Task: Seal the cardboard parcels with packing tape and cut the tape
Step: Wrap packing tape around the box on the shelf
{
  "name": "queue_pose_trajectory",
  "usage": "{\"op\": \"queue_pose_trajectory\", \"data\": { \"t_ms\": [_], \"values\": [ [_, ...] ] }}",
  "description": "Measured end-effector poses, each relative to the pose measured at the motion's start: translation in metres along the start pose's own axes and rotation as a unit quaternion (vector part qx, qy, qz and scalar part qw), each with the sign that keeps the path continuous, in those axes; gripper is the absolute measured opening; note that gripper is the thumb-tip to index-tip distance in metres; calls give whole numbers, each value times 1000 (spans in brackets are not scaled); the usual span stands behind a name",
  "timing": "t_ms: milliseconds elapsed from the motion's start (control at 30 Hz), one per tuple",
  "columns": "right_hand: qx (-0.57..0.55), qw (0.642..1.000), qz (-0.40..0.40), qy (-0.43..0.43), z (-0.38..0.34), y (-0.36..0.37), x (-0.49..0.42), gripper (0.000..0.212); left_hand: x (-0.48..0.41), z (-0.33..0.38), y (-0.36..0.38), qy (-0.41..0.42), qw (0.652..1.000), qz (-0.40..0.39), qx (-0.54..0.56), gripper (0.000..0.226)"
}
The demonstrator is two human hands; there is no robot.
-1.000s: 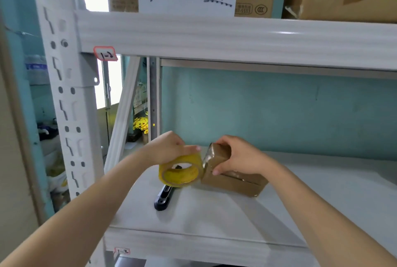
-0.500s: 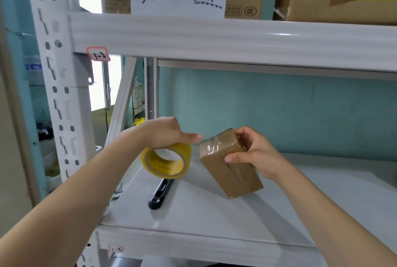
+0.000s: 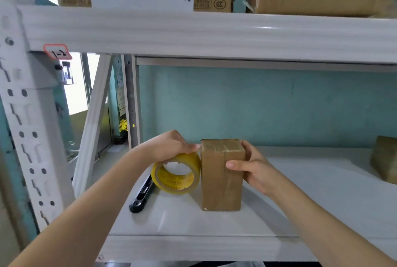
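Two hands meet over a white shelf board (image 3: 322, 202), where a brown parcel (image 3: 217, 185) stands upright on its end, glossy clear tape across its top. A second parcel (image 3: 384, 159) sits well apart at its three o'clock. The right hand (image 3: 253, 170) grips the upright parcel from three o'clock, thumb across the front face and fingers curled behind. At nine o'clock, the left hand (image 3: 169, 146) curls over a yellow tape roll (image 3: 178, 175), which touches the parcel's side. A black cutter (image 3: 142, 197) lies flat at the roll's seven o'clock.
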State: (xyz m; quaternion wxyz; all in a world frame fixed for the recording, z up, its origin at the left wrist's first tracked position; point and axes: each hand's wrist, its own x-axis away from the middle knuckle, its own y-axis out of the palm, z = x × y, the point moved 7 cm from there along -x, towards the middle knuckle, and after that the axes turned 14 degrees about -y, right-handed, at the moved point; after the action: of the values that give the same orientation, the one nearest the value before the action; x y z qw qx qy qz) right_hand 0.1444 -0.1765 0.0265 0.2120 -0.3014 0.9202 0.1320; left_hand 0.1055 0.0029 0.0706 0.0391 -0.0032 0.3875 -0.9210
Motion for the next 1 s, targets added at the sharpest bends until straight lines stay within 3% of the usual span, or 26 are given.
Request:
{"op": "queue_pose_trajectory", "data": {
  "t_ms": [67, 133, 167, 200, 267, 300, 367, 500, 667, 800, 867, 967, 1000],
  "values": [
    [115, 991, -59, 32, -12, 2, 2, 80, -1, 6, 3, 20, 1000, -9, 5, 53],
    [293, 950, -109, 17, -38, 6, -1, 97, 0, 11, 5, 33, 999, -18, 8, 57],
    [410, 901, -142, -19, -52, 13, -4, 95, 0, 12, 5, 36, 999, -16, 4, 57],
    [523, 829, -187, -55, -61, 25, -5, 92, -2, 11, 6, 35, 999, -12, 0, 55],
    [658, 699, -269, -83, -60, 48, -5, 95, -2, 10, 6, 35, 999, 0, -1, 42],
    [689, 660, -289, -72, -55, 55, -3, 99, -1, 10, 6, 34, 999, 3, 3, 35],
    [717, 628, -296, -61, -49, 60, -2, 107, -1, 6, 6, 29, 1000, 6, 7, 43],
    [696, 652, -294, -57, -50, 66, -3, 105, -2, 4, 5, -5, 1000, 11, -15, 57],
    [710, 635, -298, -66, -43, 76, -8, 95, -3, 1, 6, -38, 999, 20, -32, 55],
    [695, 666, -267, -36, -47, 64, -17, 101, -1, -1, 5, -40, 998, 37, -35, 53],
    [674, 698, -240, -25, -50, 58, -21, 103, 0, -4, 5, -33, 999, 22, 7, 53],
    [588, 782, -197, -59, -56, 51, -23, 57, 9, -15, 8, 1, 992, -59, 115, 49],
    [564, 803, -185, -59, -58, 45, -22, 51, 12, -20, 9, 15, 983, -87, 161, 50]
  ]
}}
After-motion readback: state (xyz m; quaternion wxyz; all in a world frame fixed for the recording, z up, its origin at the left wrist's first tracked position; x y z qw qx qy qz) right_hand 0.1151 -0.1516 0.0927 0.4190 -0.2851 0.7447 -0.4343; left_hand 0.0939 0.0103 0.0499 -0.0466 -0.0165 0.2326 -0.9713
